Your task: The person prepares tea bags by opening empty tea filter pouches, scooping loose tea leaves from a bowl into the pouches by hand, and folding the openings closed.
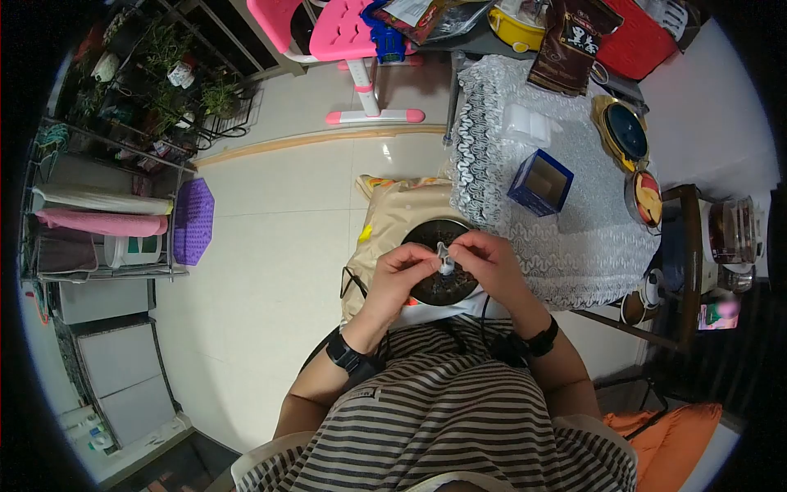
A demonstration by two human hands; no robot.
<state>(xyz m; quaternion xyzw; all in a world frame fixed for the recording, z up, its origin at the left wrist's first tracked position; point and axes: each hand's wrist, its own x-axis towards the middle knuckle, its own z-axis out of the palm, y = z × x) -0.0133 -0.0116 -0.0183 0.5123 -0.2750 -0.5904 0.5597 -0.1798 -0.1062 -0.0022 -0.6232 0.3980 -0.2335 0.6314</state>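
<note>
My left hand and my right hand meet over a round metal bowl in my lap. Between them is a small white translucent pouch, like a tea bag, with its top pinched by the fingertips of both hands. Dark loose bits, like tea leaves, lie in the bowl. Whether the pouch has anything in it is too small to tell. Under the bowl a beige cloth or bag is spread over my lap.
At right, a lace-covered table holds an open blue box, a clear plastic pack, a brown tea bag package and a bowl of fruit pieces. A pink chair stands ahead; a rack is left.
</note>
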